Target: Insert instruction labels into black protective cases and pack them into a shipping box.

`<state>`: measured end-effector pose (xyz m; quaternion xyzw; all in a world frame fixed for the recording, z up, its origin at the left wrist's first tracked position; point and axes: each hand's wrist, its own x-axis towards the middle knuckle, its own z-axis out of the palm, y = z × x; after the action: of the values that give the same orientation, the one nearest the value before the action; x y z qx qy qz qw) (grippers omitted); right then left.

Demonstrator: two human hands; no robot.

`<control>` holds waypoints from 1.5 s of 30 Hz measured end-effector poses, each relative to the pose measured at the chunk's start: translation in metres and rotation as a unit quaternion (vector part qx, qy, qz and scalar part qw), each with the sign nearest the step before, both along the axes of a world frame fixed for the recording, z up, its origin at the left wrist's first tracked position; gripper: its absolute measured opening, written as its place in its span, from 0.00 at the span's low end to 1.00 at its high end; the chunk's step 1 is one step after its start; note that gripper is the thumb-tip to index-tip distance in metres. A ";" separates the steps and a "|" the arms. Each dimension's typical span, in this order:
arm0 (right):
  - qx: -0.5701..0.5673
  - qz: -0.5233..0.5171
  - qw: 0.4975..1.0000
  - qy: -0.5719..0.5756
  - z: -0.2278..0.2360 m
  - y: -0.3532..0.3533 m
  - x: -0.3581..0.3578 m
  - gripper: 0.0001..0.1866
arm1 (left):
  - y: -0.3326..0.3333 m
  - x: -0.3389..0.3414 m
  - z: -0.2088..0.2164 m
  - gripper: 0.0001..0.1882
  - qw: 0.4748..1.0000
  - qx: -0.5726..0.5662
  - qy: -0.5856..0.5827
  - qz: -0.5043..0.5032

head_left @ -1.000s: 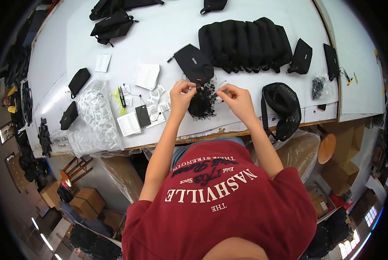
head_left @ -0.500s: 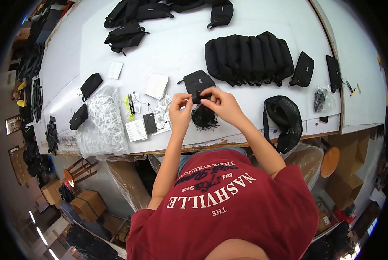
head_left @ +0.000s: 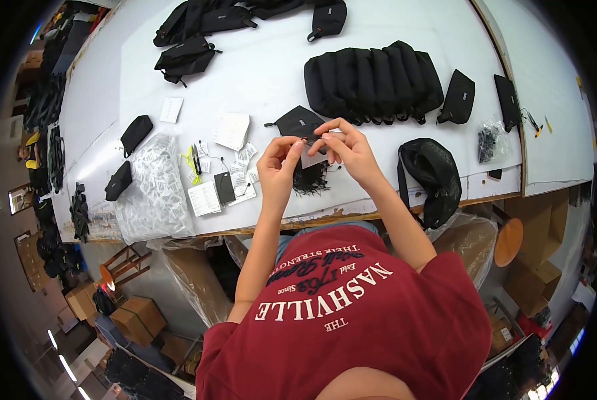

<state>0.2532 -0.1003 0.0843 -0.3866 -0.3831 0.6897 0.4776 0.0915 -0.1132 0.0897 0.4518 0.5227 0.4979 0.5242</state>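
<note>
Over the near part of the white table, my left hand (head_left: 278, 163) pinches thumb and fingertips together by a tiny red spot at the edge of a black pouch (head_left: 296, 123). My right hand (head_left: 346, 148) is closed in a pinch just beside it, its fingertips over the pouch's right side. What either pinch holds is too small to make out. Below the fingertips lies a bundle of thin black cords (head_left: 310, 179), with a pale tag (head_left: 314, 159) partly hidden between the hands.
Paper tags, a black card (head_left: 224, 187) and yellow-handled thread snips (head_left: 195, 162) lie left of my hands, beside a clear bag of white tags (head_left: 148, 193). A row of black pouches (head_left: 375, 83) stands beyond. A black mesh bag (head_left: 432, 177) hangs over the table edge at right.
My hands have drawn slightly apart at the fingertips, and the right hand has lifted a little. The dark piece between them is no longer gathered up; the pale tag now shows.
</note>
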 end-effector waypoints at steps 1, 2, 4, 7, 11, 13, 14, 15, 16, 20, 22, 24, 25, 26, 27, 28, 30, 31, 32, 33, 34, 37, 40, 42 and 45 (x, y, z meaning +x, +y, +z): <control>0.005 -0.018 1.000 0.019 -0.001 -0.001 -0.002 0.06 | 0.000 0.002 0.002 0.06 1.000 0.012 0.012 -0.004; 0.004 -0.015 1.000 0.020 -0.002 -0.001 -0.002 0.06 | 0.000 0.003 0.005 0.06 1.000 0.011 0.013 -0.001; -0.024 -0.017 1.000 0.007 -0.003 -0.001 -0.003 0.06 | -0.001 0.006 0.016 0.05 0.999 -0.007 0.037 -0.020; -0.053 -0.022 0.998 -0.007 -0.003 -0.001 -0.004 0.05 | -0.004 0.004 0.013 0.05 0.997 0.000 0.065 -0.038; -0.085 -0.022 0.996 0.030 -0.003 -0.005 -0.008 0.06 | -0.006 0.005 0.010 0.05 0.986 0.056 0.154 -0.042; -0.087 -0.021 0.996 0.031 -0.002 -0.005 -0.008 0.06 | -0.007 0.005 0.011 0.05 0.984 0.058 0.162 -0.034; -0.088 -0.020 0.995 0.031 -0.001 -0.005 -0.008 0.06 | -0.007 0.003 0.012 0.05 0.984 0.048 0.164 -0.041; -0.089 -0.020 0.995 0.031 -0.001 -0.005 -0.008 0.06 | -0.008 0.002 0.012 0.04 0.984 0.038 0.166 -0.048; -0.081 -0.011 0.997 0.006 0.000 -0.004 -0.007 0.06 | -0.009 0.002 0.012 0.04 0.984 0.037 0.166 -0.048; -0.059 0.017 0.998 -0.019 0.001 -0.003 -0.007 0.05 | -0.011 -0.002 0.011 0.04 0.985 0.043 0.161 -0.047; -0.053 0.017 0.998 -0.023 0.001 -0.004 -0.007 0.05 | -0.011 -0.003 0.012 0.04 0.986 0.038 0.154 -0.050; -0.047 0.016 0.998 -0.026 -0.002 -0.005 -0.007 0.05 | -0.011 -0.004 0.015 0.04 0.982 0.039 0.175 -0.067; -0.020 0.019 0.999 -0.028 -0.007 -0.005 -0.007 0.05 | -0.011 -0.005 0.015 0.04 0.982 0.038 0.175 -0.067; 0.007 0.022 0.999 -0.031 -0.009 -0.005 -0.006 0.05 | -0.010 -0.007 0.015 0.04 0.982 0.033 0.169 -0.071; 0.007 0.024 0.999 -0.030 -0.006 -0.004 -0.004 0.05 | -0.010 -0.011 0.014 0.04 0.983 0.026 0.165 -0.074; -0.035 0.082 0.996 -0.025 0.001 -0.003 0.000 0.06 | -0.009 -0.015 0.013 0.04 0.983 0.026 0.165 -0.072; -0.075 0.140 0.987 -0.021 0.004 -0.003 0.003 0.06 | -0.009 -0.022 0.008 0.06 0.989 0.009 0.126 -0.082; -0.082 0.168 0.982 -0.024 0.003 -0.003 0.003 0.07 | -0.011 -0.023 0.005 0.06 0.989 0.010 0.126 -0.081; -0.088 0.195 0.976 -0.026 0.001 -0.004 0.002 0.08 | -0.013 -0.025 0.003 0.06 0.989 0.006 0.121 -0.085; -0.087 0.197 0.976 -0.026 -0.003 -0.002 0.002 0.08 | -0.014 -0.027 0.002 0.06 0.989 0.003 0.117 -0.089; -0.050 0.206 0.976 -0.056 -0.008 0.003 0.002 0.09 | -0.016 -0.027 0.002 0.06 0.989 0.004 0.119 -0.087; 0.067 0.103 0.955 -0.270 -0.036 0.026 -0.010 0.16 | -0.030 -0.018 0.004 0.06 0.980 -0.017 0.176 -0.095; 0.136 0.158 0.833 -0.513 -0.065 0.032 -0.035 0.34 | -0.038 -0.008 0.005 0.07 0.939 0.073 0.296 -0.161; 0.170 0.151 0.754 -0.616 -0.075 0.024 -0.047 0.30 | -0.042 -0.002 0.003 0.07 0.934 0.112 0.296 -0.166; 0.152 0.128 0.767 -0.610 -0.081 0.028 -0.041 0.22 | -0.043 -0.006 0.004 0.06 0.913 0.148 0.327 -0.195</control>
<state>0.2121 -0.0722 0.0032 -0.5957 -0.7396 0.2961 0.1026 0.0856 -0.1567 0.0933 0.7543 0.4868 0.2823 0.3381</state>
